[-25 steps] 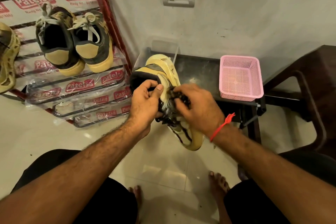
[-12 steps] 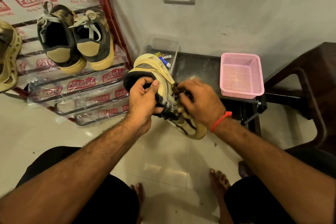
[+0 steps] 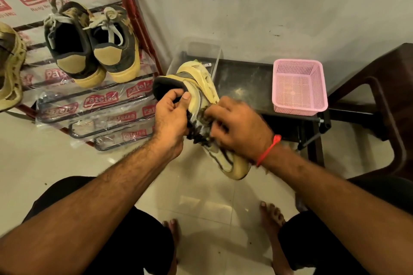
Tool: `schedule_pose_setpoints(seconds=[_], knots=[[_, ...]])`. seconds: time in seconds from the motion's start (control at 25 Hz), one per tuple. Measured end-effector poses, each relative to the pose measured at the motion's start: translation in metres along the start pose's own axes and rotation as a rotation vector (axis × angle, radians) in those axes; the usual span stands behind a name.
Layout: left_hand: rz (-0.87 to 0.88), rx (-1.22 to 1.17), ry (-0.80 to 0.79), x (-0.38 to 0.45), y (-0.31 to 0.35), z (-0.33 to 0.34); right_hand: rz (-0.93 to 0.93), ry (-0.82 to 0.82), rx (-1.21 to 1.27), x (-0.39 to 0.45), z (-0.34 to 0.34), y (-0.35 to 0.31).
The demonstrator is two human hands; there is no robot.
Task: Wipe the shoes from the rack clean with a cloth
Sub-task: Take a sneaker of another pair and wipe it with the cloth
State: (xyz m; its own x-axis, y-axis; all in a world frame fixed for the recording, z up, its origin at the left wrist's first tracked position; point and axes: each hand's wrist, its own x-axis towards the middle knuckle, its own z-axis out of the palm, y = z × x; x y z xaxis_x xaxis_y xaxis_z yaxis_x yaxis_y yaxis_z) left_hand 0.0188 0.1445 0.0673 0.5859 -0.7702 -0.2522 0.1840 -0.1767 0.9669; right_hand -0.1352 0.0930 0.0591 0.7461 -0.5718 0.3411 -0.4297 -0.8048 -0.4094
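The person sits low on the floor with a yellow shoe (image 3: pixel 196 87) held up between the knees, heel toward the rack (image 3: pixel 125 105), toe pointing down at the tiles. The left hand (image 3: pixel 171 118) grips the collar, thumb laid over the dark rim and fingers curled inside the opening. The right hand (image 3: pixel 239 129) is closed over the lace area with something dark bunched under its fingers; I take it for the cloth (image 3: pixel 201 127), though it is blurred and mixes with the laces, so I cannot be sure.

Since a second ago the shoe has tipped a little and been lifted slightly toward the rack, so its heel now covers more of the clear box (image 3: pixel 196 51) behind it. The right hand has slid across the tongue and sits a touch nearer the toe. The left grip has not shifted at all. That reads to me as a wiping stroke in progress across the top of the shoe, with the left hand only steadying.

As for the task, this one shoe looks partly done at best: the toe and sole edge below the right wrist seem untouched. A dark pair (image 3: pixel 93 51) waits on the rack, and another yellow shoe (image 3: pixel 9 67) sits at the far left. A pink basket (image 3: pixel 299 87) stands on the dark table (image 3: pixel 245 78).
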Motion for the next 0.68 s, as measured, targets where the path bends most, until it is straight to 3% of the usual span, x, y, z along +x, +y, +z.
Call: schedule_pose_setpoints(seconds=[0.08, 0.24, 0.36, 0.4, 0.52, 0.56, 0.68], knots=[[0.004, -0.017, -0.004, -0.002, 0.0, 0.001, 0.158, 0.079, 0.032, 0.005, -0.007, 0.007], [0.032, 0.014, -0.015, -0.002, 0.001, 0.006, -0.217, -0.072, -0.042, -0.005, 0.005, -0.016], [-0.004, 0.005, -0.004, -0.001, -0.001, 0.006, 0.151, 0.103, 0.001, 0.006, -0.005, 0.007], [-0.004, 0.001, 0.01, -0.001, -0.001, 0.004, 0.178, 0.108, 0.021, 0.004, -0.005, 0.006], [0.011, 0.011, 0.039, 0.001, 0.002, 0.002, -0.117, -0.03, -0.003, -0.007, 0.009, -0.014], [0.008, 0.002, 0.034, 0.001, 0.003, 0.003, -0.097, -0.032, 0.012, -0.002, 0.005, -0.008], [0.009, -0.051, 0.018, 0.0, 0.005, 0.0, 0.241, 0.09, 0.087, 0.008, -0.004, 0.011]])
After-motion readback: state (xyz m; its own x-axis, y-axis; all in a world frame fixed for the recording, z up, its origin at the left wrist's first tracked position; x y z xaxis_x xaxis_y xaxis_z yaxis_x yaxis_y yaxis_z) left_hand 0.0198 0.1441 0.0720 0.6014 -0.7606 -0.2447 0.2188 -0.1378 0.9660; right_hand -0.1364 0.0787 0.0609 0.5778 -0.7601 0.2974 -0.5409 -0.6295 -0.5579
